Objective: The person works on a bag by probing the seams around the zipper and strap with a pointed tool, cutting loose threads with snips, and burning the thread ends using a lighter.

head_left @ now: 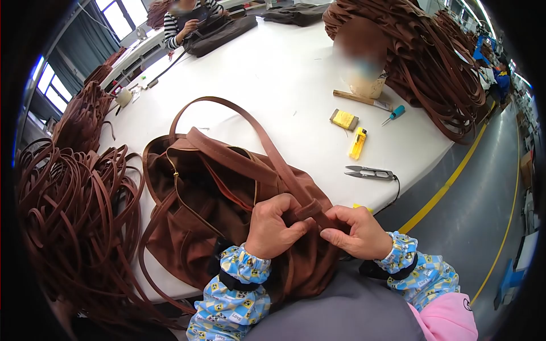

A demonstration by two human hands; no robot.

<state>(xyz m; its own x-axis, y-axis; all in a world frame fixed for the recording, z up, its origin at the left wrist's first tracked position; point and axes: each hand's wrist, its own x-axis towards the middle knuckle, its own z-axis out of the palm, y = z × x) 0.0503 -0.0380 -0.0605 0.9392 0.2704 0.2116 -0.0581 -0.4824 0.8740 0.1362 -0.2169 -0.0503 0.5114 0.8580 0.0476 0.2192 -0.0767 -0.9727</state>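
Observation:
A brown handbag point(193, 250) lies at the table's near edge, its zipped top open and the inside partly showing. One strap point(259, 128) loops up over it and runs down to my hands. My left hand point(274, 224) pinches this strap beside a wider leather loop, thumb and fingers closed on it. On the other side of the loop, my right hand point(358, 232) grips the strap between thumb and fingertips. Both hands are close together above the bag's right side. The underside of the strap is hidden by my fingers.
Thread snips point(369, 173), a yellow lighter point(358, 143), a yellow thread bundle point(344, 119) and a blue-handled screwdriver point(393, 115) lie right on the white table point(239, 74). Brown straps are heaped left point(74, 216) and at the back right point(409, 57). Another person point(190, 25) works across the table.

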